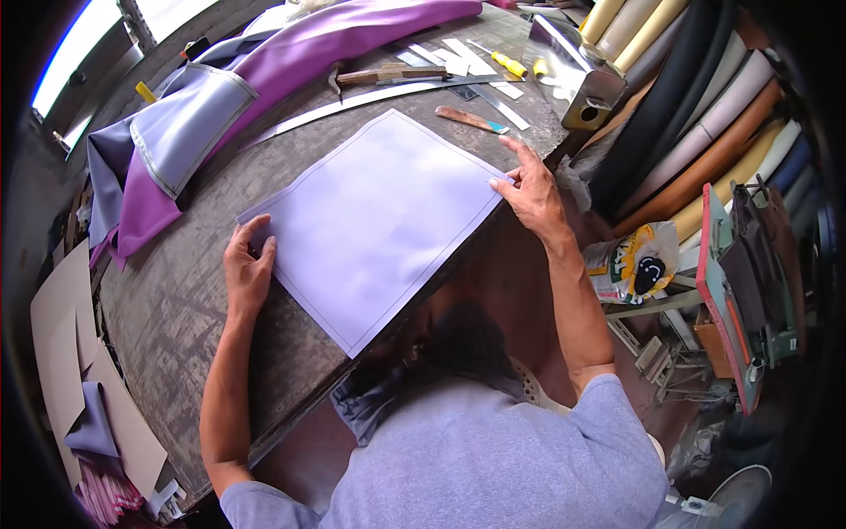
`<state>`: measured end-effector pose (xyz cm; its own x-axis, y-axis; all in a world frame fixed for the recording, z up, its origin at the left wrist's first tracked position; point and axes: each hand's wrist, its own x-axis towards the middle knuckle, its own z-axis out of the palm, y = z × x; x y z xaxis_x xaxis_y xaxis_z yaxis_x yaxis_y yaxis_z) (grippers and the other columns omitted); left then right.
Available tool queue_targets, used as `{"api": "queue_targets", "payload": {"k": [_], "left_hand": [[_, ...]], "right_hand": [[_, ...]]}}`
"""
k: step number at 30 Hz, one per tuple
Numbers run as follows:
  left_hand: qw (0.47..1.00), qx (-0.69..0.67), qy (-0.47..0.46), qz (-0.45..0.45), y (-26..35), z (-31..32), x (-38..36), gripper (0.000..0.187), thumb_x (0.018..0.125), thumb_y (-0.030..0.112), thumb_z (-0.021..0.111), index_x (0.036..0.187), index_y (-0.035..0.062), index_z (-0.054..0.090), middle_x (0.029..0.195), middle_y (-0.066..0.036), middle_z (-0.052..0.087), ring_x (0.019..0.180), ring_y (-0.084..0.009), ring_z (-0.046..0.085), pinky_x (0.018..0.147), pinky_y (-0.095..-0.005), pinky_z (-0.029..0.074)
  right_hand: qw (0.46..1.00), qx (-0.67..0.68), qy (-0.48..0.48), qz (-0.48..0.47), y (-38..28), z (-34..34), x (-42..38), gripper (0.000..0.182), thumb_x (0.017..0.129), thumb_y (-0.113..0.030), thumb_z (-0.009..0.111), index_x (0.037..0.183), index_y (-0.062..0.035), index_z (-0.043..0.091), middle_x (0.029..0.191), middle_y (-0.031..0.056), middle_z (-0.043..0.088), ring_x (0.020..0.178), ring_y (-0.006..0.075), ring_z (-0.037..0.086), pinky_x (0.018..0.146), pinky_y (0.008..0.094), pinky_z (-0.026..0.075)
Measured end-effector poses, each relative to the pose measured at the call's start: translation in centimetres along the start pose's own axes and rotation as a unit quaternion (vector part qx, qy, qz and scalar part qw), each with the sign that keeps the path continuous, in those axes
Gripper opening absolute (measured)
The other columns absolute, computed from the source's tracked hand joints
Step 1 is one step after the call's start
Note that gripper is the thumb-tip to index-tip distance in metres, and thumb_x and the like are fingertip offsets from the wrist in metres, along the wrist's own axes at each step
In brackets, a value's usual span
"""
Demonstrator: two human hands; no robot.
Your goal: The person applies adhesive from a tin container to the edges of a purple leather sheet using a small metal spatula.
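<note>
A pale lavender sheet [383,225], with thin lines running along its edges, lies on the worn dark table [167,326], and its near corner reaches the table edge. My left hand [248,269] grips its left corner, the thumb and fingers bent around the edge. At the right corner, my right hand [534,196] pinches the sheet with the thumb on top, while the index finger points out past it. Some fingers of the right hand are hidden below the sheet. Just beyond the right corner rests a wooden-handled knife-like tool [471,119].
A metal ruler [352,103], a hammer [388,75], a yellow-handled screwdriver [508,63] and a metal can [577,79] lie farther back. Purple fabric [291,66] drapes over the far left. Material rolls [705,132] lean at right. Cardboard pieces [62,326] stand left.
</note>
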<state>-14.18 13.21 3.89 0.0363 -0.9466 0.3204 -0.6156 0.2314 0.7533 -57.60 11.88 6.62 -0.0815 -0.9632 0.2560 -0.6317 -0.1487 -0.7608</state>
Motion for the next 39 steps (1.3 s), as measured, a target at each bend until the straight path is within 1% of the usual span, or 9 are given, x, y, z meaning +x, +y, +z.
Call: {"api": "queue_targets", "payload": {"k": [13, 16, 19, 23, 27, 30, 34, 35, 39], "left_hand": [[0.997, 0.074, -0.008, 0.035, 1.3, 0.8, 0.3, 0.044, 0.082, 0.002, 0.069, 0.126, 0.0026, 0.063, 0.116, -0.013, 0.065, 0.108, -0.0252, 0.063, 0.095, -0.0339, 0.047], [0.996, 0.074, -0.026, 0.038, 1.0, 0.6, 0.6, 0.047, 0.083, 0.001, 0.069, 0.130, 0.0035, 0.060, 0.125, -0.013, 0.064, 0.117, -0.0258, 0.060, 0.102, -0.0347, 0.043], [0.996, 0.076, -0.033, 0.043, 1.1, 1.1, 0.8, 0.051, 0.085, 0.002, 0.069, 0.134, 0.0046, 0.057, 0.130, -0.015, 0.063, 0.123, -0.0283, 0.058, 0.105, -0.0375, 0.043], [0.995, 0.071, -0.048, 0.047, 1.1, 1.1, 0.8, 0.053, 0.086, 0.002, 0.068, 0.137, 0.0046, 0.054, 0.133, -0.017, 0.061, 0.125, -0.0308, 0.057, 0.106, -0.0399, 0.044], [0.996, 0.046, -0.061, 0.035, 1.5, 1.2, 1.3, 0.053, 0.088, 0.001, 0.067, 0.139, 0.0060, 0.054, 0.134, -0.016, 0.061, 0.124, -0.0276, 0.058, 0.105, -0.0393, 0.045], [0.998, 0.028, -0.053, 0.027, 1.5, 1.6, 1.3, 0.052, 0.089, 0.001, 0.067, 0.139, 0.0059, 0.054, 0.133, -0.015, 0.061, 0.124, -0.0253, 0.057, 0.105, -0.0380, 0.044], [0.999, 0.023, -0.039, 0.024, 1.7, 1.5, 1.1, 0.050, 0.090, 0.001, 0.066, 0.138, 0.0045, 0.054, 0.135, -0.016, 0.060, 0.125, -0.0268, 0.058, 0.106, -0.0387, 0.045], [0.999, 0.026, -0.038, 0.025, 1.6, 1.5, 1.1, 0.050, 0.090, 0.000, 0.066, 0.138, 0.0045, 0.055, 0.135, -0.015, 0.060, 0.124, -0.0266, 0.058, 0.105, -0.0386, 0.045], [0.999, 0.016, -0.037, 0.017, 1.0, 1.5, 1.0, 0.049, 0.090, 0.000, 0.065, 0.138, 0.0047, 0.055, 0.133, -0.014, 0.061, 0.124, -0.0253, 0.058, 0.105, -0.0379, 0.045]], "right_hand": [[0.970, -0.120, 0.191, -0.085, 2.1, -1.2, -1.0, 0.043, 0.087, 0.005, 0.053, 0.129, -0.0021, 0.058, 0.134, 0.0219, 0.053, 0.121, 0.0367, 0.056, 0.096, 0.0383, 0.050], [0.965, -0.130, 0.225, -0.044, 3.6, -3.7, -1.8, 0.039, 0.088, 0.002, 0.058, 0.127, -0.0046, 0.060, 0.135, 0.0139, 0.055, 0.080, 0.0178, 0.065, 0.073, 0.0299, 0.055], [0.957, -0.166, 0.236, -0.023, 6.8, -6.6, -1.8, 0.030, 0.089, -0.002, 0.061, 0.120, -0.0025, 0.062, 0.134, 0.0149, 0.056, 0.077, 0.0170, 0.065, 0.070, 0.0292, 0.055], [0.962, -0.222, 0.159, -0.024, 10.5, -10.9, 0.7, 0.016, 0.089, -0.009, 0.066, 0.099, 0.0022, 0.062, 0.138, 0.0191, 0.055, 0.075, 0.0182, 0.065, 0.072, 0.0318, 0.054], [0.956, -0.286, 0.033, -0.062, 11.4, -13.8, 4.7, 0.031, 0.087, -0.029, 0.071, 0.086, 0.0005, 0.060, 0.143, 0.0235, 0.049, 0.105, 0.0416, 0.063, 0.090, 0.0451, 0.051], [0.913, -0.391, -0.011, -0.114, 14.4, -15.3, 8.3, 0.037, 0.086, -0.032, 0.072, 0.082, 0.0030, 0.060, 0.141, 0.0279, 0.050, 0.101, 0.0372, 0.064, 0.088, 0.0432, 0.051], [0.870, -0.452, -0.194, -0.004, 13.3, -16.3, 12.4, 0.048, 0.073, -0.041, 0.082, 0.077, 0.0025, 0.063, 0.106, 0.0224, 0.065, 0.086, 0.0327, 0.065, 0.074, 0.0419, 0.051], [0.872, -0.426, -0.239, 0.023, 14.3, -16.6, 13.9, 0.048, 0.067, -0.041, 0.086, 0.075, 0.0016, 0.064, 0.073, 0.0148, 0.064, 0.069, 0.0285, 0.063, 0.062, 0.0412, 0.048], [0.873, -0.390, -0.289, 0.047, 15.0, -16.4, 15.4, 0.049, 0.065, -0.041, 0.086, 0.069, 0.0020, 0.062, 0.056, 0.0110, 0.056, 0.058, 0.0231, 0.058, 0.055, 0.0408, 0.044]]}}
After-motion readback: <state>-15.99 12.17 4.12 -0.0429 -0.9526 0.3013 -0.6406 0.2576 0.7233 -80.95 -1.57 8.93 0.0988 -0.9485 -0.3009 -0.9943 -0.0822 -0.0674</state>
